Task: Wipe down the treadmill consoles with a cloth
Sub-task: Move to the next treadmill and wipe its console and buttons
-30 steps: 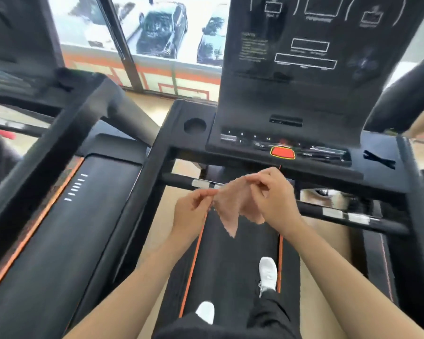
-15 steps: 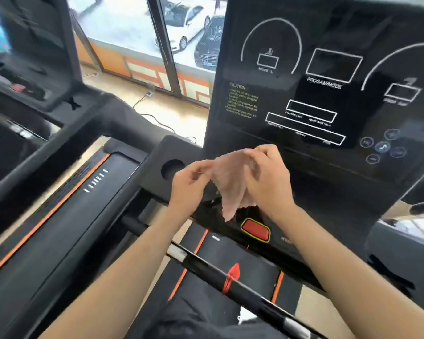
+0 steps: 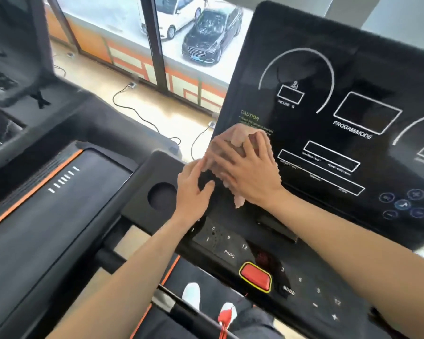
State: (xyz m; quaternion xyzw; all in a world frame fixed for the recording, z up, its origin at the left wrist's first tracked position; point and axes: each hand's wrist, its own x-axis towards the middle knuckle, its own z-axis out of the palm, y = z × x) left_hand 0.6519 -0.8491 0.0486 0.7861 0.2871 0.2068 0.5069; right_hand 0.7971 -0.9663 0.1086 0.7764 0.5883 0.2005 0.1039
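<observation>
A black treadmill console (image 3: 353,99) with white dial outlines and the words PROGAMMODE and CAUTION fills the right half of the head view. A pale pink cloth (image 3: 238,139) lies bunched against the console's lower left corner. My right hand (image 3: 249,172) is spread flat over the cloth and presses it onto the panel. My left hand (image 3: 194,192) rests just left of it, with its fingertips touching the cloth's left edge. Most of the cloth is hidden under my right hand.
Below the display runs a keypad strip (image 3: 220,238) with a red stop button (image 3: 256,276). A round cup holder (image 3: 162,198) sits left of my left hand. Another treadmill's belt (image 3: 59,199) lies to the left. Cables (image 3: 137,113) trail across the floor by the window.
Both hands held the cloth up in the air earlier. They have since moved forward and up, and the cloth is now pressed against the console's lower left part. My view came closer to the panel.
</observation>
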